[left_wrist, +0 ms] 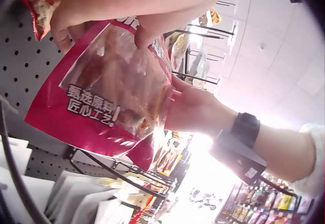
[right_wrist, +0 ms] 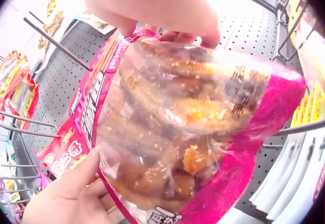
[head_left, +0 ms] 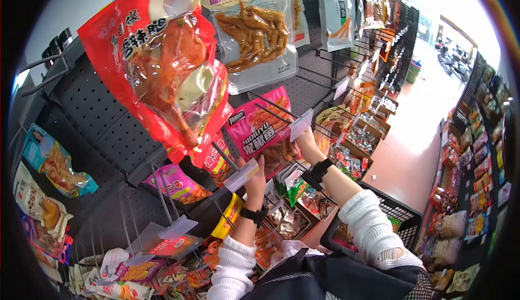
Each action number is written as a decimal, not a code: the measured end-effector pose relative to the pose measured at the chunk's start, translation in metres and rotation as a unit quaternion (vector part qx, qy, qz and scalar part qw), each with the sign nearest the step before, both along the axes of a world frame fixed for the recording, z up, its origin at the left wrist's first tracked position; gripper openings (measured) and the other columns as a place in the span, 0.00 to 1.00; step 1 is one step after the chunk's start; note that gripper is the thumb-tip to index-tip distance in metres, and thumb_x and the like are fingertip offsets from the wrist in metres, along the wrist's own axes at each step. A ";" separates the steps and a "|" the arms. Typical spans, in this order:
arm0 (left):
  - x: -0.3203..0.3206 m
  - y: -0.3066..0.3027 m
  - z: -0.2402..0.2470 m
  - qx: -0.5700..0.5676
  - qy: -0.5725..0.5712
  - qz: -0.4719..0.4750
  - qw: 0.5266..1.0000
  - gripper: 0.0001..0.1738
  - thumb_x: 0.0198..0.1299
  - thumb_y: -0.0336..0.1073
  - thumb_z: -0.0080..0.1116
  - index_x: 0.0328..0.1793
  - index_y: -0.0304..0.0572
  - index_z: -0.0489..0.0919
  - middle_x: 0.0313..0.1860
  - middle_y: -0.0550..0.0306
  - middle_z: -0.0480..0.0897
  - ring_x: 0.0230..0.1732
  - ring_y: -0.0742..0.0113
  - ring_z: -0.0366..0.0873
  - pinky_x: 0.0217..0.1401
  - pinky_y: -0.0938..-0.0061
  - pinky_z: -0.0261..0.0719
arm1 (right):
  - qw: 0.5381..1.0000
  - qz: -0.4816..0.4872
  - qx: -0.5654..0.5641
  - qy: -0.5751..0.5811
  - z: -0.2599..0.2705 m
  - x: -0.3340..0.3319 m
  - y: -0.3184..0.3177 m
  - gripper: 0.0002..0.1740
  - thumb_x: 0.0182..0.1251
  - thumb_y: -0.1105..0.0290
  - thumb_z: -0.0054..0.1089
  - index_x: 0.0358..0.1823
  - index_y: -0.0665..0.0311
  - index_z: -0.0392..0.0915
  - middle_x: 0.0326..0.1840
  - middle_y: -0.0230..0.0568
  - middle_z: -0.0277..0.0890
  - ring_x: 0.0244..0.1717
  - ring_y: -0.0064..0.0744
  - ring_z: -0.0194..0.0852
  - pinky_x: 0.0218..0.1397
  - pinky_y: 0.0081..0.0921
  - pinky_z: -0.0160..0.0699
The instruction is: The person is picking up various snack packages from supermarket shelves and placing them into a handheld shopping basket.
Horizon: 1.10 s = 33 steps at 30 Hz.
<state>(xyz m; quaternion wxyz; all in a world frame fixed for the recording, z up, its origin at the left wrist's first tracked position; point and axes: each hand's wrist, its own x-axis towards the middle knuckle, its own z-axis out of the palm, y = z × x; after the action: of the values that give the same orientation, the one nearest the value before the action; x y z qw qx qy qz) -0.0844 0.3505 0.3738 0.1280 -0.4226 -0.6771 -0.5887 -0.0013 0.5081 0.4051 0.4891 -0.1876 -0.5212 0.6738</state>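
Note:
A pink snack bag [head_left: 264, 121] with a clear window is held between both hands in front of the pegboard rack. Brown, sesame-dotted pieces show through its window [right_wrist: 167, 117]. My left hand [head_left: 255, 183] grips one side edge, the thumb lying on the front face and the fingers partly hidden behind. My right hand [left_wrist: 195, 105] grips the opposite edge, its fingers partly behind the bag. In the head view, price tags on the hook ends partly cover both hands.
Metal hooks [head_left: 273, 107] stick out around the bag. A large red bag [head_left: 162, 67] and a bag of brown chicken feet [head_left: 254, 40] hang above. A black basket [head_left: 401, 208] stands below right. An aisle [head_left: 398, 153] runs along the right, with another shelf beyond.

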 end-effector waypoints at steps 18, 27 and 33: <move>0.107 -0.051 0.006 0.101 -0.273 -0.231 0.928 0.17 0.55 0.24 0.60 0.49 0.36 0.68 0.39 0.61 0.77 0.36 0.79 0.73 0.40 0.84 0.70 | 0.999 -0.007 -0.019 -0.044 0.035 0.134 -0.057 0.14 0.71 0.65 0.46 0.47 0.68 0.72 0.41 0.30 0.76 0.42 0.14 0.71 0.47 0.15 0.70; 0.147 -0.073 0.010 0.061 -0.357 -0.202 0.910 0.13 0.56 0.27 0.60 0.46 0.37 0.71 0.40 0.61 0.78 0.37 0.78 0.73 0.42 0.83 0.71 | 0.981 0.102 0.012 -0.164 0.023 0.195 -0.086 0.32 0.60 0.72 0.61 0.64 0.66 0.56 0.51 0.36 0.70 0.51 0.19 0.67 0.55 0.20 0.66; 0.181 -0.081 -0.066 -0.198 -0.359 -0.324 0.852 0.24 0.58 0.33 0.60 0.57 0.32 0.65 0.48 0.50 0.77 0.45 0.67 0.77 0.49 0.74 0.74 | 0.975 -0.019 -0.187 -0.118 -0.081 0.285 -0.127 0.37 0.53 0.79 0.65 0.63 0.64 0.57 0.55 0.40 0.71 0.54 0.27 0.71 0.57 0.25 0.70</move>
<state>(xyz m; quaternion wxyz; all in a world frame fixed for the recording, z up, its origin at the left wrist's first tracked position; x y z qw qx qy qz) 0.0963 0.2697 0.3074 -0.4087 -0.3939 -0.6028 -0.5607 0.2835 0.3807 0.3239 0.3930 -0.3637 -0.4366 0.7230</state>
